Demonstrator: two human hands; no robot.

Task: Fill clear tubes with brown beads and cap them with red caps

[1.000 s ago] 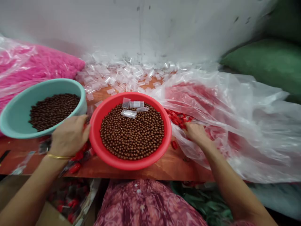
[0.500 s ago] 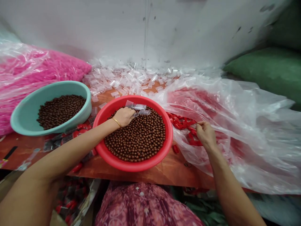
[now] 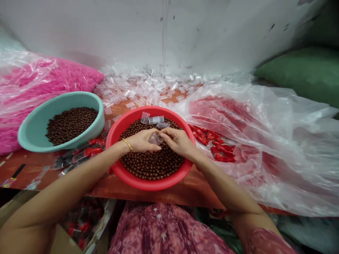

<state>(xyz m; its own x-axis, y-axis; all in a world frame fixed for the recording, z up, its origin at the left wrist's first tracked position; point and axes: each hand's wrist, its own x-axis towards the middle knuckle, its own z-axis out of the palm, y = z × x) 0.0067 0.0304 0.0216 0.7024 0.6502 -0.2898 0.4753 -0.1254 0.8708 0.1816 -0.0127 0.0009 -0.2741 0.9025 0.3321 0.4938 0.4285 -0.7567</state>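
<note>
The person is sitting at the edge of a table (image 3: 190,192), and both hands are meeting over the red basin (image 3: 148,182), which is standing just in front of the body. Taking this basin as the middle of a clock, the left hand (image 3: 141,141) is coming in from 8 o'clock and the right hand (image 3: 177,141) from 4 o'clock.

The left fingers are closing narrowly around a small clear case (image 3: 155,138), and the right fingertips are pinching the same case from the other side. It is being held just above the brown balls (image 3: 150,165), near the far part of the basin. I think this is so that anything dropped falls back among the balls. I cannot tell whether the right hand is hiding something more inside.

A few more clear cases (image 3: 155,120) are lying on the balls at 12 o'clock, close to the fingers. Behind them, a big heap of clear cases (image 3: 140,86) is spreading along the wall. At 3 o'clock, red caps (image 3: 219,152) are spilling out of an open plastic bag (image 3: 278,141), probably for easy reach of the right hand. At 10 o'clock a teal basin (image 3: 29,137) is holding more brown balls, with a pink bag (image 3: 39,77) behind it. Between the two basins, filled packets (image 3: 84,153) are lying on the table.
</note>
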